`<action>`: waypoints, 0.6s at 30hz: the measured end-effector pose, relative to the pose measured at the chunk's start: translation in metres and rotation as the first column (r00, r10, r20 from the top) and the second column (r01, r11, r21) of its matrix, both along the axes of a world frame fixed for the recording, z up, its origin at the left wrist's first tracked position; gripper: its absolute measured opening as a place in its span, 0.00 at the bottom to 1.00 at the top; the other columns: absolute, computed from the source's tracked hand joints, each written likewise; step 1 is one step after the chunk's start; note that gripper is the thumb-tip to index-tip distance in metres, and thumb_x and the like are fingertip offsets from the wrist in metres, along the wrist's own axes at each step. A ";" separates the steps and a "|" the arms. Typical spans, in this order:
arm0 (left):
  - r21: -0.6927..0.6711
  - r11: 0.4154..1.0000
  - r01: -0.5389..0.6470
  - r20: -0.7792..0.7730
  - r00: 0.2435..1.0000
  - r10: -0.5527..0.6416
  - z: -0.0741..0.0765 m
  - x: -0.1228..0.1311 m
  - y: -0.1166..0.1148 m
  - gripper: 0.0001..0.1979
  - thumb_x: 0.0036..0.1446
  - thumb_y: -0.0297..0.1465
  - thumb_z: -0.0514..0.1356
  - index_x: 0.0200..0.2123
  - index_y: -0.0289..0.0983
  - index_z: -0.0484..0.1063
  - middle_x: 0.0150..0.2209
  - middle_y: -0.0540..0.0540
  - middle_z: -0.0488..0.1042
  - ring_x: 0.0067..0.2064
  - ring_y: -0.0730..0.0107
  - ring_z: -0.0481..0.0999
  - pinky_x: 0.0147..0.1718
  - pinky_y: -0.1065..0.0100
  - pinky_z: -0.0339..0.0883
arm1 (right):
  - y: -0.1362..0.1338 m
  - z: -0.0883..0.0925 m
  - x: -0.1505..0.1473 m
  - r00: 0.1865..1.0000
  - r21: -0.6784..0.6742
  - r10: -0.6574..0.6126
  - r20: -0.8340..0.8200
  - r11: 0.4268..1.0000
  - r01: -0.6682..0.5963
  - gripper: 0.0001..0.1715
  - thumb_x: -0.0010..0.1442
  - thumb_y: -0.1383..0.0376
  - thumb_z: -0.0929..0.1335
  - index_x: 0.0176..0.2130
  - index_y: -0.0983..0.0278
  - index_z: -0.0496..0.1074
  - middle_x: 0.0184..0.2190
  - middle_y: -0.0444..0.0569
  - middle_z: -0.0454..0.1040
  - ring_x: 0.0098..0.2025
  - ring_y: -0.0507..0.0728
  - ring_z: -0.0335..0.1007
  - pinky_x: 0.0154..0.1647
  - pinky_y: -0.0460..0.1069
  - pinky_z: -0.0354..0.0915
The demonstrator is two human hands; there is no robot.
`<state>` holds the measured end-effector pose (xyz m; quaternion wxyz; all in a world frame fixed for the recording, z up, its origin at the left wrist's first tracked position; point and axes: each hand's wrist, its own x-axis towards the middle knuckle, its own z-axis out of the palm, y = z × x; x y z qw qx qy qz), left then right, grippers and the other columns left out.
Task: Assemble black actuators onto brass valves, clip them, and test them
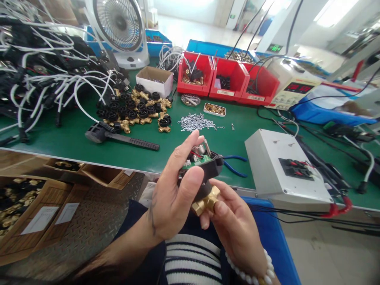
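Note:
Between my two hands is a valve actuator: a black open housing (213,166) with a green circuit board (202,160) and a small motor showing, sitting over a brass valve body (204,202). My left hand (175,190) is wrapped round the housing, fingers up its far side and thumb on the near side. The brass valve body is gripped by my right hand (234,221), thumb and fingers round its lower right end. Just behind the housing, blue-handled pliers (237,166) lie on the green bench, partly hidden. A heap of small metal clips (196,122) lies beyond my left fingertips.
Brass valves with black caps (139,107) are piled at the bench's left middle, near a black housing with a strap (99,132). A grey test box (285,166) stands on the right. Red bins (196,75), a fan (118,23) and cabled units (38,75) line the back and left.

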<state>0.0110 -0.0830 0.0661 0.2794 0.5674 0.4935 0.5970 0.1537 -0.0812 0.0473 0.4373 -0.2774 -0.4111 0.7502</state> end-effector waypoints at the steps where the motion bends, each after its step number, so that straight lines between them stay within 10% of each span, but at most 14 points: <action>1: 0.008 1.000 -0.007 -0.039 0.999 0.007 0.001 0.000 0.000 0.24 0.71 0.39 0.47 0.68 0.42 0.56 0.65 0.48 0.63 0.66 0.65 0.61 0.67 0.63 0.54 | -0.002 -0.003 -0.001 0.999 0.044 -0.044 0.024 0.998 0.043 0.17 0.62 0.62 0.71 0.52 0.56 0.73 0.32 0.43 0.77 0.28 0.48 0.74 0.32 0.43 0.70; 11: 0.053 0.999 0.010 -0.421 0.907 0.013 -0.013 -0.015 -0.001 0.41 0.60 0.51 0.58 0.70 0.43 0.47 0.70 0.42 0.49 0.71 0.56 0.49 0.69 0.55 0.48 | 0.010 0.002 -0.006 0.990 -0.031 -0.128 0.061 0.991 0.130 0.17 0.62 0.55 0.70 0.50 0.59 0.74 0.31 0.46 0.76 0.27 0.46 0.67 0.31 0.42 0.67; 18: 0.195 0.974 -0.111 -0.564 0.800 0.204 -0.014 -0.012 -0.007 0.36 0.58 0.38 0.65 0.64 0.37 0.54 0.58 0.38 0.65 0.60 0.61 0.67 0.59 0.63 0.65 | 0.020 -0.006 0.003 0.939 0.229 -0.228 0.257 0.959 0.170 0.20 0.64 0.50 0.66 0.51 0.56 0.72 0.33 0.46 0.72 0.33 0.51 0.68 0.35 0.46 0.67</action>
